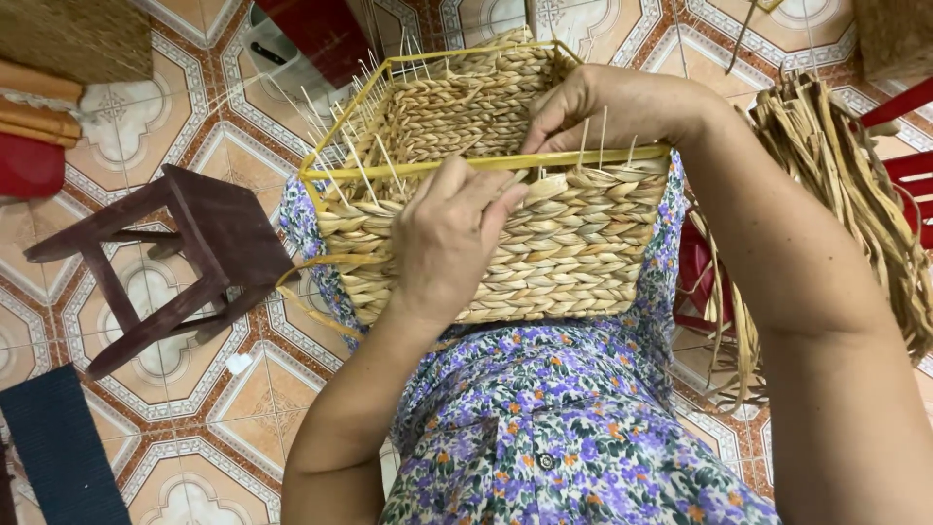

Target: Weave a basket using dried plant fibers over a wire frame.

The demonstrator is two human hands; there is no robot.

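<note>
A square woven straw basket (583, 243) on a yellow wire frame (428, 167) rests on my lap, over a purple flowered dress. My left hand (452, 238) lies on the near wall, its fingers curled over the yellow rim and pinching a straw strand. My right hand (593, 107) reaches in from the right and grips the near rim from inside, fingers bent down on the weave. Thin pale upright stakes (364, 160) stick up along the rim. A loose yellowish strand (311, 267) trails off the basket's left side.
A dark wooden stool (185, 258) lies tipped on the patterned tile floor to my left. A bundle of dried straw strands (836, 185) hangs at the right by a red chair (909, 170). A dark mat (53, 452) is at bottom left, stacked woven goods (49, 68) at top left.
</note>
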